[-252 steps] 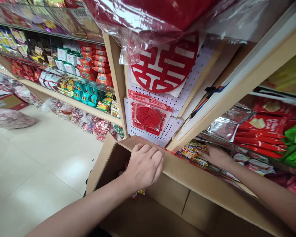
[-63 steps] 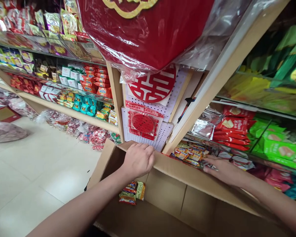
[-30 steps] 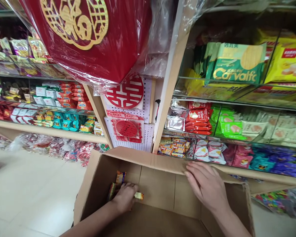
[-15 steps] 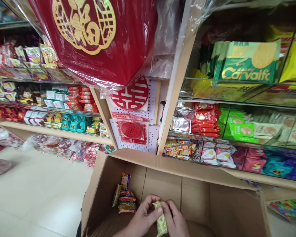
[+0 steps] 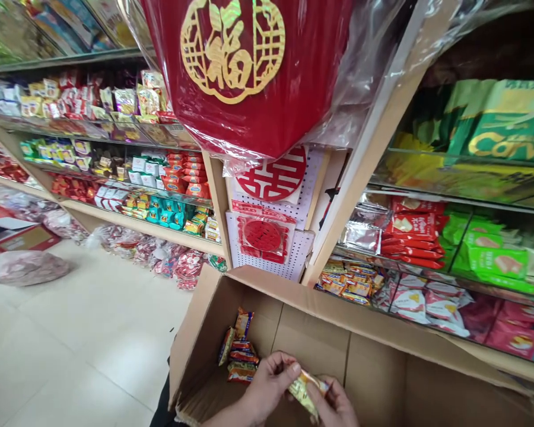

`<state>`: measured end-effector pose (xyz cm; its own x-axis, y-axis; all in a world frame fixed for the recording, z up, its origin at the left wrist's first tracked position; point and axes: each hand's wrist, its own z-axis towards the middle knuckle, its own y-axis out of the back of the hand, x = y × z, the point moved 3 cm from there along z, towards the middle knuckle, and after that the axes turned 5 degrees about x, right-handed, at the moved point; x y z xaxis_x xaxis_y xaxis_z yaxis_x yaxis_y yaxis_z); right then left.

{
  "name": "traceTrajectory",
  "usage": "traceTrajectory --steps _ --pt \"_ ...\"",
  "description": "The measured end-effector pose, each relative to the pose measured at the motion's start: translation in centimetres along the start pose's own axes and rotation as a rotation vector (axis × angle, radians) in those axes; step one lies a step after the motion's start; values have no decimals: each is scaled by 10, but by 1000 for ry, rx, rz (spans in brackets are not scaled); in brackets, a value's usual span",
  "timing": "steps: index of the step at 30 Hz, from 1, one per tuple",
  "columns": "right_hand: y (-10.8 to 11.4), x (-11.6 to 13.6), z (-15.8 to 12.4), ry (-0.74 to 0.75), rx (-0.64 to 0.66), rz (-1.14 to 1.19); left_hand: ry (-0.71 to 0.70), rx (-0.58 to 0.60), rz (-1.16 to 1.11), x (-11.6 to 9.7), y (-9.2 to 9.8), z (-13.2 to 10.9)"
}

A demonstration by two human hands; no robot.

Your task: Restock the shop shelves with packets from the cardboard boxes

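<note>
Between both hands is a small wrapped snack packet (image 5: 303, 391), pale yellow-green with an orange part. My left hand (image 5: 273, 382) pinches its upper left end between thumb and fingers. My right hand (image 5: 333, 403) grips its right side, the thumb lying over the wrapper. Both hands are over the open cardboard box (image 5: 311, 338). Inside it, against the left wall, lie several similar snack packets (image 5: 241, 359) in a loose pile, left of my left hand. What is printed on the held packet is too small to read.
Shelves of wrapped snacks stand left (image 5: 173, 178) and right (image 5: 413, 231) beyond the box. A red gift bag (image 5: 258, 124) in clear plastic hangs above. Bagged goods (image 5: 160, 255) lie along the left shelf's foot, and a plastic bag (image 5: 26, 268) rests on the tiled floor.
The view has swung left, so shelves and box appear further right. The packet has turned from nearly upright to slanting, and my right hand has shifted lower along it.
</note>
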<state>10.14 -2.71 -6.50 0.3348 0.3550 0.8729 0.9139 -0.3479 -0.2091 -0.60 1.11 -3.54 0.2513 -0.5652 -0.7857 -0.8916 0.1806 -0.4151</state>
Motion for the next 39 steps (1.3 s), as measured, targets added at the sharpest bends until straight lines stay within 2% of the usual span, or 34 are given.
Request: traceTrajectory --steps 3,7,11,14,18,23,31,39 --pt "-2 13 3 -53 -67 26 -44 -30 -46 -6 0 0" --pt "-3 20 10 30 -25 -114 -10 -87 -74 -6 8 3" --pt "10 15 15 142 -86 -279 -2 -67 -91 -2 10 5" --pt "17 13 17 202 -133 -354 88 -73 -145 -1 6 4" --pt "14 14 16 188 -104 -329 216 -122 -191 -3 2 1" --pt "3 19 11 192 10 -364 338 -296 -60 -1 5 -3" --pt "-1 24 3 219 -4 -504 241 -376 79 -1 7 1" --pt "-5 25 2 210 12 -537 134 -388 -14 -6 7 2"
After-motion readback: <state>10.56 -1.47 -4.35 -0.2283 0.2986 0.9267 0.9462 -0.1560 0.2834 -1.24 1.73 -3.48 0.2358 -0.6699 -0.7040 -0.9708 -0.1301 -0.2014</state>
